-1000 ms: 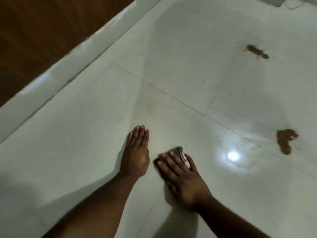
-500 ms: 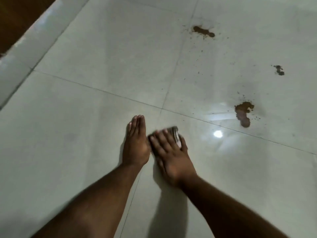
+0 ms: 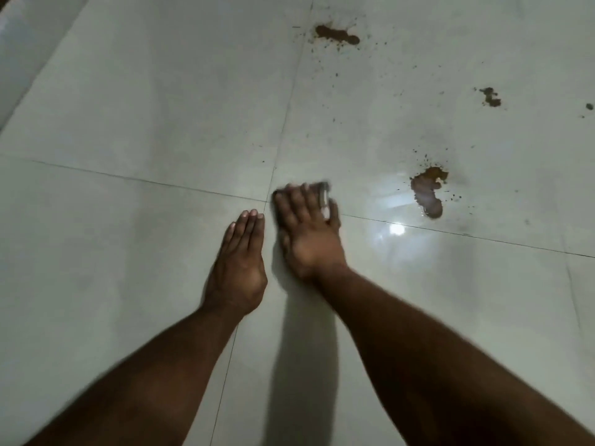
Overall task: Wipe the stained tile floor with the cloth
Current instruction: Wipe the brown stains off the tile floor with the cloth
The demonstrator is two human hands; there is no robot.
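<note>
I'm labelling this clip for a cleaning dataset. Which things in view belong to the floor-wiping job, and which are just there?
Part of the job:
cloth under the right hand
large brown stain
far brown stain
small dark stain
tile floor

Just there:
left hand, flat on the tile
light reflection

Both bare forearms stretched forward and down, hands side by side.

Left hand (image 3: 236,272) flat, palm down, fingers straight and pressed together, thumb tucked alongside. Right hand (image 3: 309,233) just beside it and slightly further forward, palm down, fingers (image 3: 289,207) spread and extended, somewhat blurred; wrists close, not touching.
</note>
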